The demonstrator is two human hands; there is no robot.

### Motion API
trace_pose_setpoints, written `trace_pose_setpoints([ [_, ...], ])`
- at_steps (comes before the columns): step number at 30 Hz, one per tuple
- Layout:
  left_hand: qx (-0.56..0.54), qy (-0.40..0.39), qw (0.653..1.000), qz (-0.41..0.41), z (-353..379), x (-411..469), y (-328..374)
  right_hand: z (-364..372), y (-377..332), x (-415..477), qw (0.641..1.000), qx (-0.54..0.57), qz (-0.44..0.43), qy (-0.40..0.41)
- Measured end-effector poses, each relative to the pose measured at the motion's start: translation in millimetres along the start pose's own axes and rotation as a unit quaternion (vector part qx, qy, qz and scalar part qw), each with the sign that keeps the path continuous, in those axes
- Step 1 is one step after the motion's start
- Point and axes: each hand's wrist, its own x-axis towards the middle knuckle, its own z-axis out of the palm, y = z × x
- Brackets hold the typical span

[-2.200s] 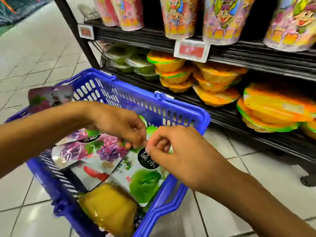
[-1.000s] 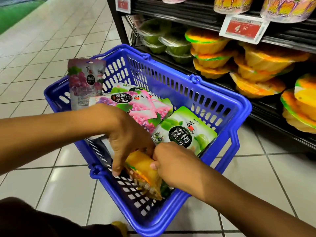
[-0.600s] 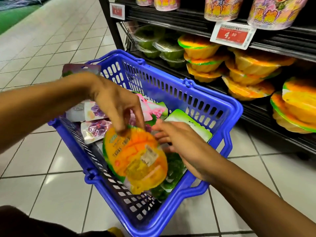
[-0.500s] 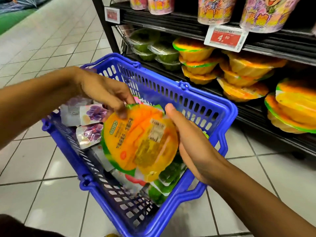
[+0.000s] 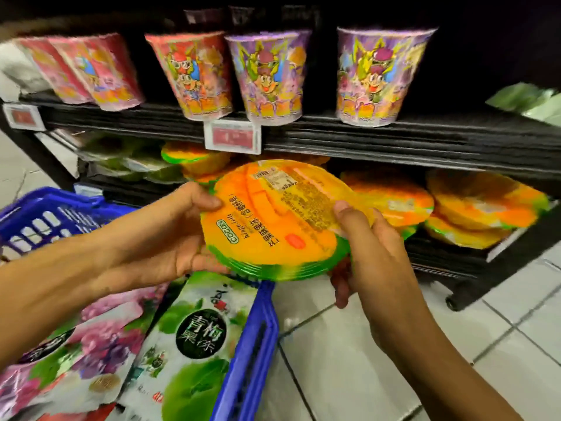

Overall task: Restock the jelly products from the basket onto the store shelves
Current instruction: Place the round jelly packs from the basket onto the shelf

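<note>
Near left, the blue plastic basket (image 5: 45, 220) holds a green plum jelly pouch (image 5: 194, 344) against its rim. My left hand (image 5: 161, 238) grips the round orange mango jelly tub with the green rim (image 5: 273, 226), thumb on the lid, fingers curled beneath. The tub is in the air, tilted, just in front of the lower black shelf (image 5: 440, 256). My right hand (image 5: 373, 247) clamps its right edge. Further right, matching orange tubs (image 5: 391, 199) lie stacked on that shelf.
</note>
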Motion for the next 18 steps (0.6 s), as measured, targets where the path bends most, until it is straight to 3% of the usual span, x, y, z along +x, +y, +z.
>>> trace_pose_setpoints([
  [4, -0.139, -0.182, 0.973, -0.039, 53.8, -4.4, 5.2, -35.7, 0.0, 13.0, 0.993, 0.067, 0.023, 0.097],
  [7, -0.087, -0.177, 0.979, 0.040, 84.2, 0.7, 4.8, -54.8, 2.2, 19.2, 0.984, 0.108, 0.042, 0.138],
  [11, -0.098, -0.100, 0.986, 0.087, 107.8, 8.4, -1.3, -68.4, 1.2, 27.8, 0.977, 0.129, 0.033, 0.167],
  [18, -0.191, -0.143, 0.967, 0.094, 127.8, 21.4, 0.7, -75.2, -2.4, 41.4, 0.979, 0.131, 0.008, 0.156],
])
